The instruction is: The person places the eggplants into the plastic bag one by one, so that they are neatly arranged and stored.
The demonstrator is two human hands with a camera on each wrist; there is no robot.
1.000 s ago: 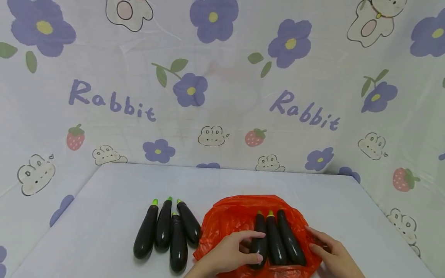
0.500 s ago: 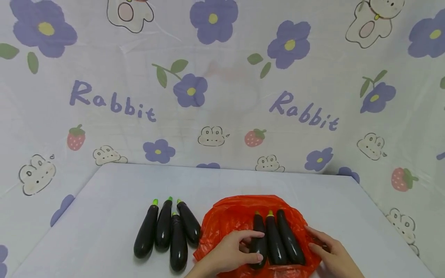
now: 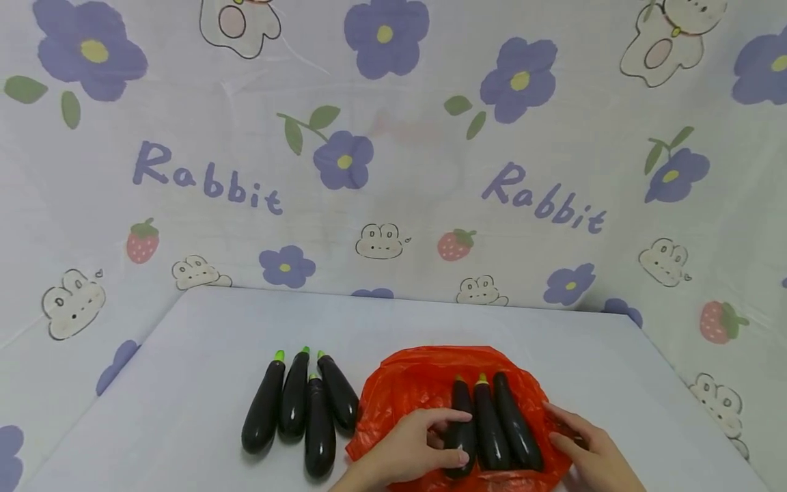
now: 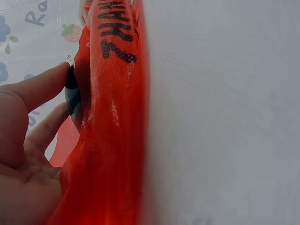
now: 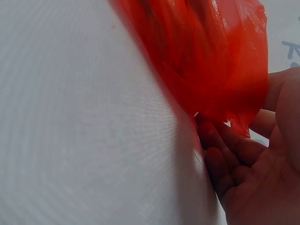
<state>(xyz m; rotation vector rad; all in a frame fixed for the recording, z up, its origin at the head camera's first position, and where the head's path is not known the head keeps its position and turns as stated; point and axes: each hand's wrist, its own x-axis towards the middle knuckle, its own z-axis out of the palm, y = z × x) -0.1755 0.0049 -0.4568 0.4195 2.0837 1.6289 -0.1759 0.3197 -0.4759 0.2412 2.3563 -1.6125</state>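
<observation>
An open red plastic bag (image 3: 399,383) lies on the table with three dark, glossy eggplants inside. My left hand (image 3: 408,447) grips the leftmost eggplant (image 3: 462,437) in the bag, thumb low on it and index finger across its middle. Beside that one lie the middle eggplant (image 3: 490,430) and the right eggplant (image 3: 516,424), all stems pointing away from me. At the bag's right edge, my right hand (image 3: 596,451) holds the plastic between thumb and fingers. In the left wrist view, the bag's side (image 4: 112,126) hides most of the gripped eggplant.
To the left of the bag, several more eggplants (image 3: 263,410) lie on the white table (image 3: 184,362), the nearest close to the bag's left rim. A patterned cloth (image 3: 406,164) with flowers and rabbits hangs behind the table.
The head view has shifted slightly, so everything sits a little further right. Both hands keep their places on the eggplant and the bag.
</observation>
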